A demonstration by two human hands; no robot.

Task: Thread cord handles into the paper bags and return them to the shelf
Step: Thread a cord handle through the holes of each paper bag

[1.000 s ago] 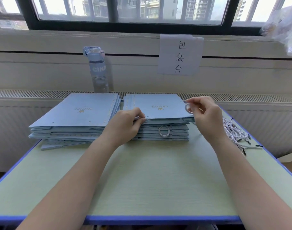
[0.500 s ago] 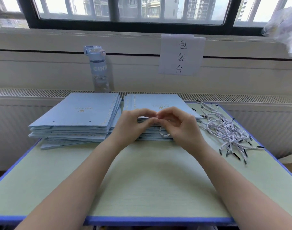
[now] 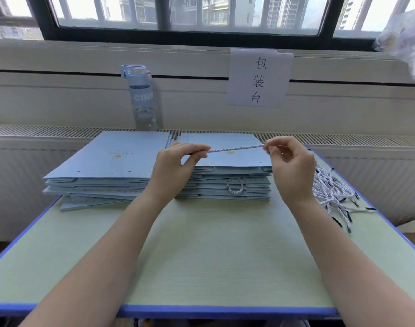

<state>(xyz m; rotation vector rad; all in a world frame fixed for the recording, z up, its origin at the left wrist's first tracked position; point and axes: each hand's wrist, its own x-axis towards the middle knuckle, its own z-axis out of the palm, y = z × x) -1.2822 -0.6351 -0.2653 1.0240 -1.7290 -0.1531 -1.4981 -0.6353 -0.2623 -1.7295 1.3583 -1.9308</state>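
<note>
Head camera: white-and-grey twisted cord [image 3: 234, 149] stretched straight between both hands.
Left hand [image 3: 176, 168] pinches one end, right hand [image 3: 293, 171] pinches the other, above the right stack of flat pale-blue paper bags [image 3: 237, 161] at 12 o'clock on the green table [image 3: 213, 256]; left stack [image 3: 112, 159] at 10 o'clock, loose cords [image 3: 331, 192] heaped at 3 o'clock.

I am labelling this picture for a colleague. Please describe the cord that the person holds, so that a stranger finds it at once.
On the green table, find the right stack of blue paper bags. Just above it a twisted white cord runs between the left hand and the right hand. Unlike the heap of cords at the table's right edge, it is straight, pinched at both ends.
</note>
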